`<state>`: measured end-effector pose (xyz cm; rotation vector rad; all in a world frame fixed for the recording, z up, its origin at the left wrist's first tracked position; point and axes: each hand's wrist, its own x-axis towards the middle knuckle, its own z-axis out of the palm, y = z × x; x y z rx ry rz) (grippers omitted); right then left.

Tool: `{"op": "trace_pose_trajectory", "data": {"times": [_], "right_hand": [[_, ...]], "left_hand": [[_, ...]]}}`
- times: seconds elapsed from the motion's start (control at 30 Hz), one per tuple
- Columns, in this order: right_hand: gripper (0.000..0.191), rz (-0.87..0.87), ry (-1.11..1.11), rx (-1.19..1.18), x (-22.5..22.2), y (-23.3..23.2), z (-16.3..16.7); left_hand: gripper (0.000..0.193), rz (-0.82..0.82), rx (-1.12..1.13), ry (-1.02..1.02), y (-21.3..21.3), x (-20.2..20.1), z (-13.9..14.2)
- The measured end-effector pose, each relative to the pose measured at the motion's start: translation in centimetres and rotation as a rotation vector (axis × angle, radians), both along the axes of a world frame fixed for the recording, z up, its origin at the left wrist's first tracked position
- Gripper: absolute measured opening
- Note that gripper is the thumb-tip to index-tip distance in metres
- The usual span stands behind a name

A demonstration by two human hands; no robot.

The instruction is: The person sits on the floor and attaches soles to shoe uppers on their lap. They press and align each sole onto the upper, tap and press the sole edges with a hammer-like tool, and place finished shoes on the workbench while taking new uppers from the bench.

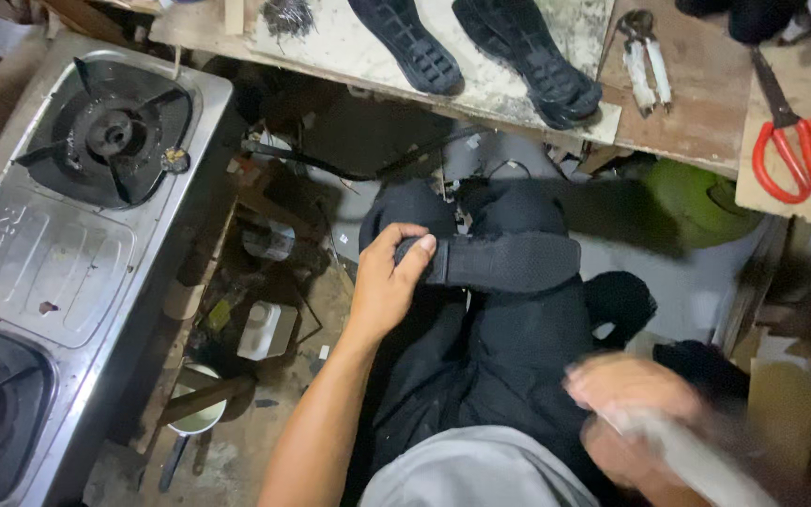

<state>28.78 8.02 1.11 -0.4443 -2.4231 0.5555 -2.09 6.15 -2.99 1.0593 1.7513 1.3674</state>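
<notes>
My left hand [389, 282] grips one end of a black shoe upper [509, 263] that lies across my knees, thumb pressed on top of it. At the lower right my right hand [626, 404] is blurred with motion and holds a pale, long object [696, 460] whose kind I cannot make out. Two black shoe soles [405, 42] [532, 56] lie tread-up on the stained workboard [330, 47] in front of me.
A steel two-burner gas stove [58, 244] stands at the left. Red-handled scissors [800, 141] and pliers [645, 61] rest on the wooden bench at the upper right. A green object [696, 202] sits under the bench. Cans, a white container [265, 329] and scraps litter the floor.
</notes>
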Motion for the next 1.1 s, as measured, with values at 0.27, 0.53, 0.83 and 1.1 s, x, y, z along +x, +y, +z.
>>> {"op": "trace_pose_trajectory", "data": {"times": [0.27,0.53,0.83,1.1], "right_hand": [[0.017,-0.39,-0.072,-0.207,-0.6,0.8,3.4],[0.043,-0.238,0.029,-0.233,-4.8,0.9,2.7],[0.02,0.403,0.712,-0.794,2.2,0.9,-3.2],[0.03,-0.278,-0.259,-0.025,0.9,0.1,-0.9]], "left_hand": [[0.031,-0.028,-0.03,0.044,0.9,0.0,0.2],[0.034,0.001,-0.172,-0.036,2.0,-0.7,0.5],[0.04,-0.013,-0.231,0.055,2.1,-0.6,0.6],[0.042,-0.049,-0.243,0.039,2.4,-0.7,0.9]]}}
